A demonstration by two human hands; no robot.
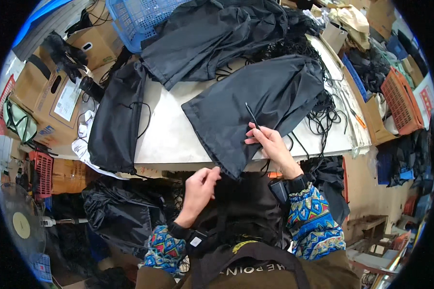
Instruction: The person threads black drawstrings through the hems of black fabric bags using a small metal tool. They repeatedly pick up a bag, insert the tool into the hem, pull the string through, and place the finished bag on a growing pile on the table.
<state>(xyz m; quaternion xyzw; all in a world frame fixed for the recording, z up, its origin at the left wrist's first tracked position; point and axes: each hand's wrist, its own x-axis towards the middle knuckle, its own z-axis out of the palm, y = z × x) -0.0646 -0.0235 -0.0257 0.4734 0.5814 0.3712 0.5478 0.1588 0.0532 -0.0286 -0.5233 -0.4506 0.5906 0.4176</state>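
A black drawstring bag (255,103) lies flat on the white table (164,123), its near corner hanging over the front edge. Above this bag my right hand (270,144) is closed around a slim, dark, stick-like tool (251,114) that points up and away; its exact kind does not show. My left hand (200,190) is beside the bag's near corner, fingers curled and pressed together. Whatever the left fingers may pinch is too small to make out. To the left lies another black drawstring bag (116,120), with a thin cord looping from its side.
More black bags (217,38) are piled at the far side, next to a blue plastic basket (140,21). Tangled black cords (323,118) hang at the right. Cardboard boxes (48,98) stand left, an orange crate (401,101) right. A fan (21,224) is at lower left.
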